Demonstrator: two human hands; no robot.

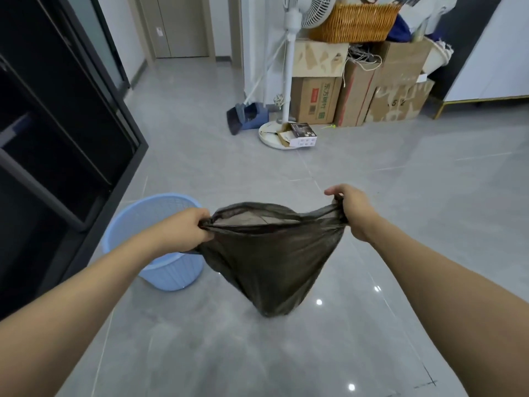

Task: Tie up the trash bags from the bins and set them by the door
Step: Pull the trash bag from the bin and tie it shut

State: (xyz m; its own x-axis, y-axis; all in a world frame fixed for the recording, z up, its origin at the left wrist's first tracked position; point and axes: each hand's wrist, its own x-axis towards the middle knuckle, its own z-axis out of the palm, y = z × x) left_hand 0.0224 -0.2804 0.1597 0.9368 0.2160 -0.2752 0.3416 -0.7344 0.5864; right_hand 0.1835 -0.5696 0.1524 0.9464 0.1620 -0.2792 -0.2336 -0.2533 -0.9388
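Bag (269,262) rim pinched by left hand (189,230), right hand (353,212); bin (160,265) beside.

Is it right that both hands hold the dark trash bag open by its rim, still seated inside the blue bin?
Not quite. Both hands, left hand and right hand, hold the trash bag open, but the head view shows it out of the blue bin, hanging beside it.

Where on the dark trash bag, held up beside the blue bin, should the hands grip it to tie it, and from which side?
Grip the trash bag at the two opposite ends of its open rim, coming from the left and right. The left hand and right hand already bunch the rim there; the weight sags below, leaving the mouth stretched flat for knotting.
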